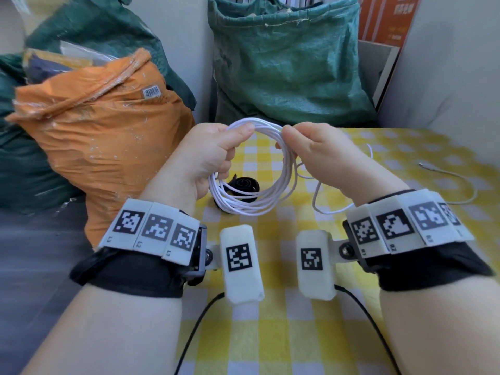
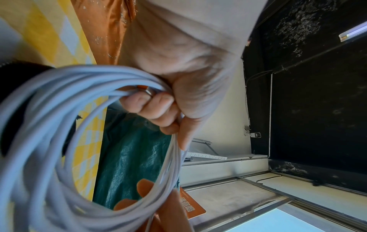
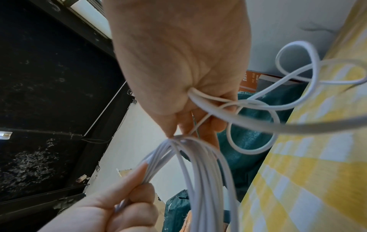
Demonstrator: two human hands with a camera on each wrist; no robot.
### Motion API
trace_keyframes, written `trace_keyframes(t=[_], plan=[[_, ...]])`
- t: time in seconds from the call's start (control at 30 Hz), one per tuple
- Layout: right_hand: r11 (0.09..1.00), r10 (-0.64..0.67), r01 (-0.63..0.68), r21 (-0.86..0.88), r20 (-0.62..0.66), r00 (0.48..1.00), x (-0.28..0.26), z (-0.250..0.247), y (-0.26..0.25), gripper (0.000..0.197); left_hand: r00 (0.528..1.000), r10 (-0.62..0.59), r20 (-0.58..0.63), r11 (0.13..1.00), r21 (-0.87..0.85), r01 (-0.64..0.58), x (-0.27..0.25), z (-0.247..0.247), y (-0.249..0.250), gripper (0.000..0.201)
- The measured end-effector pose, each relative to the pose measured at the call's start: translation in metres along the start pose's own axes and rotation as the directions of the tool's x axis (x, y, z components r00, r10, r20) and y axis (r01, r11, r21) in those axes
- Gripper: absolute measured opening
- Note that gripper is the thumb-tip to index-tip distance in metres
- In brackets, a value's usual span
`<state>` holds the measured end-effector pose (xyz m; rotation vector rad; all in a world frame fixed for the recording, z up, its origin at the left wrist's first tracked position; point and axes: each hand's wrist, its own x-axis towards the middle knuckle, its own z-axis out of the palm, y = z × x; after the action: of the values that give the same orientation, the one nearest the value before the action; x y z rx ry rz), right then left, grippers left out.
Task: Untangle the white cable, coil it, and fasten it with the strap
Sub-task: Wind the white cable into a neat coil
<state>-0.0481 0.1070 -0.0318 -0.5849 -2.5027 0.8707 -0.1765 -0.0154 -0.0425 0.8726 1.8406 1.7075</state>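
A white cable (image 1: pixel 259 201) wound into several loops hangs above the yellow checked table (image 1: pixel 270 334). My left hand (image 1: pixel 216 152) grips the coil's upper left with thumb and curled fingers; in the left wrist view the coil (image 2: pixel 59 141) fills the lower left. My right hand (image 1: pixel 305 150) pinches the coil's upper right, with the cable's loose tail (image 1: pixel 457 190) running from its fist across the table to a plug (image 1: pixel 425 165). In the right wrist view the loops (image 3: pixel 198 172) hang below the fingers. A rolled black strap (image 1: pixel 243 184) lies on the table behind the coil.
An orange sack (image 1: pixel 102 136) stands at the table's left edge, a green sack (image 1: pixel 286 63) behind the table. A pale wall (image 1: pixel 446 77) rises at the right. Black wires (image 1: pixel 194 334) trail from both wrist mounts over the near table.
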Motion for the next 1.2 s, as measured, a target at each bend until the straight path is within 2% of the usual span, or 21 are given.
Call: trace_keyframes(t=[0.13,0.3,0.43,0.53,0.6,0.73,0.8,0.9,0.97,1.03,1.1,1.2], plan=[[0.996,0.055,-0.053,-0.077,0.023,0.998,0.003,0.0,0.008,0.03,0.996,-0.004,-0.092,1.0,-0.029,0.002,0.003,-0.004,-0.002,0.036],[0.991,0.089,-0.089,-0.105,0.003,0.996,0.006,0.0,0.009,0.033,0.985,-0.007,-0.175,0.996,-0.088,-0.009,0.004,-0.005,-0.001,0.034],[0.98,0.114,-0.122,-0.155,-0.06,0.992,0.007,-0.002,0.017,0.028,0.972,-0.011,-0.234,0.992,-0.125,-0.019,0.004,-0.008,-0.001,0.034],[0.961,0.139,-0.16,-0.225,-0.104,0.985,0.009,0.0,0.016,0.029,0.969,-0.006,-0.247,0.989,-0.144,-0.03,0.004,-0.01,-0.002,0.034],[0.95,0.178,-0.194,-0.244,-0.089,0.98,0.009,0.002,0.015,0.031,0.971,-0.009,-0.238,0.989,-0.145,-0.026,0.005,-0.008,-0.002,0.034],[0.956,0.192,-0.212,-0.203,-0.111,0.975,0.008,0.003,0.017,0.026,0.987,-0.007,-0.16,0.991,-0.133,-0.015,0.004,-0.009,-0.001,0.034],[0.973,0.176,-0.195,-0.121,-0.153,0.972,0.009,0.001,0.014,0.036,0.999,-0.002,-0.051,0.998,-0.066,-0.001,0.004,-0.009,-0.003,0.034],[0.998,0.067,-0.064,0.021,-0.208,0.976,0.008,-0.001,0.006,0.043,0.992,-0.029,0.126,0.999,0.048,0.023,0.002,-0.003,-0.004,0.031],[0.989,-0.003,0.025,0.144,-0.15,0.989,0.005,0.001,0.0,0.041,0.98,-0.037,0.193,0.996,0.089,0.02,0.0,0.0,-0.003,0.022],[0.972,-0.027,0.035,0.231,-0.038,0.999,0.002,0.004,-0.004,0.037,0.969,-0.028,0.246,0.994,0.107,0.002,-0.003,0.002,0.0,0.023],[0.965,-0.042,0.028,0.262,0.049,0.998,0.0,0.007,-0.006,0.032,0.96,-0.021,0.278,0.992,0.125,-0.015,-0.005,0.003,0.001,0.031],[0.963,-0.079,0.059,0.263,0.066,0.995,0.0,0.011,-0.006,0.031,0.959,-0.009,0.285,0.994,0.11,-0.023,-0.007,0.002,0.002,0.028]])
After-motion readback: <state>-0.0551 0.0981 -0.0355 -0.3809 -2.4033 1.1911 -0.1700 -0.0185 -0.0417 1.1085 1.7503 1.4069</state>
